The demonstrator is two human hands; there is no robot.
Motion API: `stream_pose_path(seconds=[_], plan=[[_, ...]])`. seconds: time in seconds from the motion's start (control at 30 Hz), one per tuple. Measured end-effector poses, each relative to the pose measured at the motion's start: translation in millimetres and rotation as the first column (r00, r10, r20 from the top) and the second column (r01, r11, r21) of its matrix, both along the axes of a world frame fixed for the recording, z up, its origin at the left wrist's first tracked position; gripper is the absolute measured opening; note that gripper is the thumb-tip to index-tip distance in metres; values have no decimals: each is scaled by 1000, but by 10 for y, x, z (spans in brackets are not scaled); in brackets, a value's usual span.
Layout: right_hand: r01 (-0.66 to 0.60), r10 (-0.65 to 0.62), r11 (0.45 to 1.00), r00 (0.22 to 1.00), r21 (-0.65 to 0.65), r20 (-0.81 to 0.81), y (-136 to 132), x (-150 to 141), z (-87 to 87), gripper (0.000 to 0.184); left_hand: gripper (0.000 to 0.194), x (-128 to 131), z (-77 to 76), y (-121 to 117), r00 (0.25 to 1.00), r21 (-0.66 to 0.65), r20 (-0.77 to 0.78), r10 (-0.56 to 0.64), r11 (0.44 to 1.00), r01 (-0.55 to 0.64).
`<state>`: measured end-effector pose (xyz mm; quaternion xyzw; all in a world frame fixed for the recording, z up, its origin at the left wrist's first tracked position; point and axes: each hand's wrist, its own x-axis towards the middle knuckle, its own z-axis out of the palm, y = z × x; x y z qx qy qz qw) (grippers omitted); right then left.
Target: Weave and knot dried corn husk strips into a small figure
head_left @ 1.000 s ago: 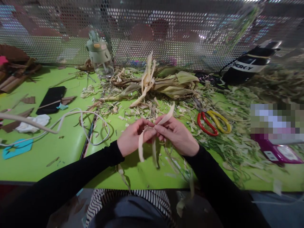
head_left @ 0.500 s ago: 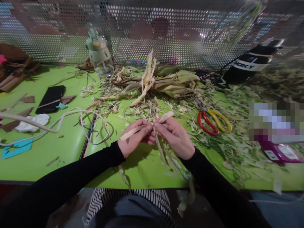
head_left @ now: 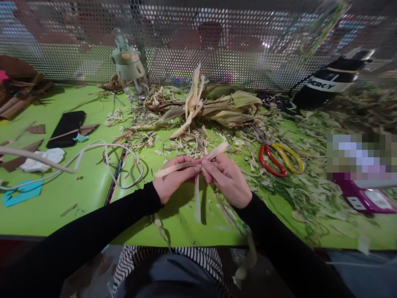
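My left hand (head_left: pixel 176 176) and my right hand (head_left: pixel 228 178) meet over the green table, fingertips pinched together. Between them they grip pale corn husk strips (head_left: pixel 197 203). One strip end lies across the back of my left hand, another sticks up past my right fingers, and a third hangs down from the fingertips. The point where the strips cross is mostly hidden by the fingers. Just beyond my hands lies a pile of dried corn husks (head_left: pixel 229 109). Scissors (head_left: pixel 273 159) with one red and one yellow handle rest to the right of my right hand.
A bottle (head_left: pixel 132 74) stands at the back by a perforated metal screen (head_left: pixel 186 41). On the left are a black phone (head_left: pixel 66 128) and a white cable (head_left: pixel 141 165). A black bottle (head_left: pixel 328 82) leans at the back right, and husk scraps (head_left: pixel 304 198) litter the right side.
The strip hanging beneath my fingers has swung left and now hangs nearly straight down. The strip ends over my left hand and above my right fingers have shifted slightly.
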<state>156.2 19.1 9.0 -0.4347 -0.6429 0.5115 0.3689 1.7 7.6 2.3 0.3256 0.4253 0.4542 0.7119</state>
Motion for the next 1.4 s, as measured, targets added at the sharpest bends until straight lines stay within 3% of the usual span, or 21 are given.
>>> stream_pose_path(seconds=[0.37,0.77,1.1,1.4], plan=[[-4,3,999,999,35,35,53,-1,-16,19,7,30,-29,17,966,-197,234,109,978,-62],[-18,16,999,997,34,70,66,9,-27,17,10,46,-28,22,962,-251,236,140,965,-79],[-43,41,999,995,19,94,85,32,-4,19,10,20,-66,10,990,-117,133,37,993,-21],[22,-25,999,996,36,88,36,-9,25,19,23,55,-124,-82,984,219,-176,21,975,19]])
